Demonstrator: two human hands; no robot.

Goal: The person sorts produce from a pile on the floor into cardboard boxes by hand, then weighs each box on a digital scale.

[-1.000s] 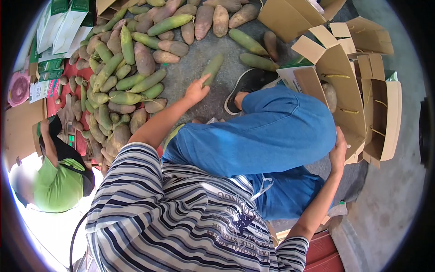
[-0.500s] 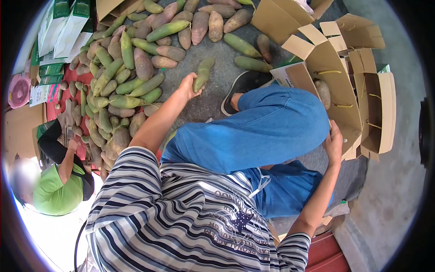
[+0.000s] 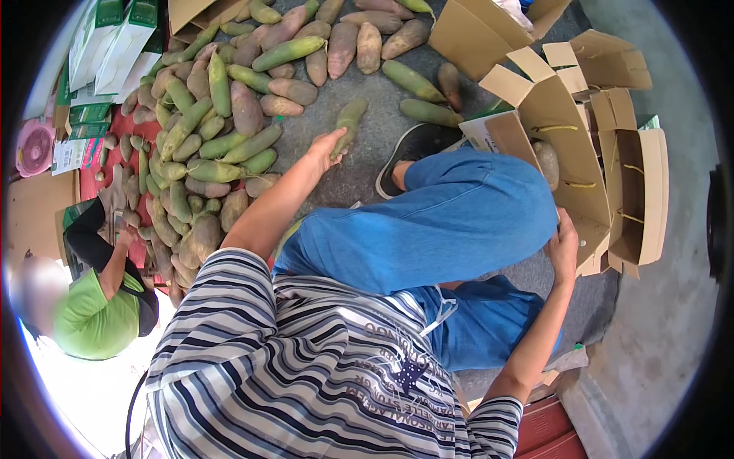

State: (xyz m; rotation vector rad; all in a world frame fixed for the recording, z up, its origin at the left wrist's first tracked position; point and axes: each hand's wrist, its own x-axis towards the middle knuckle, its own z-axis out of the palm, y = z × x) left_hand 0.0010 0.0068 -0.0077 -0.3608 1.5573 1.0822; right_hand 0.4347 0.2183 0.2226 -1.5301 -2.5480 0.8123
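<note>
My left hand [image 3: 327,148] is closed around the lower end of a green radish [image 3: 351,122], holding it upright over the dark floor. To its left lies a big heap of green and reddish-brown radishes [image 3: 222,157]. My right hand [image 3: 564,249] is beside my bent right knee, its fingers curled at the near edge of an open cardboard box [image 3: 569,145]; the knee and box partly hide the fingertips. One pale round radish [image 3: 546,162] shows inside that box.
More open cardboard boxes [image 3: 641,191] stand at the right, by a grey wall. White and green cartons [image 3: 126,50] are stacked at upper left. A person in a green shirt [image 3: 95,317] sits at the left. Several radishes [image 3: 413,80] lie beyond my shoe [image 3: 417,149].
My left hand and the radish have shifted slightly right, and the radish leans a bit more to the right. My right hand stays by the box edge, with little movement.
</note>
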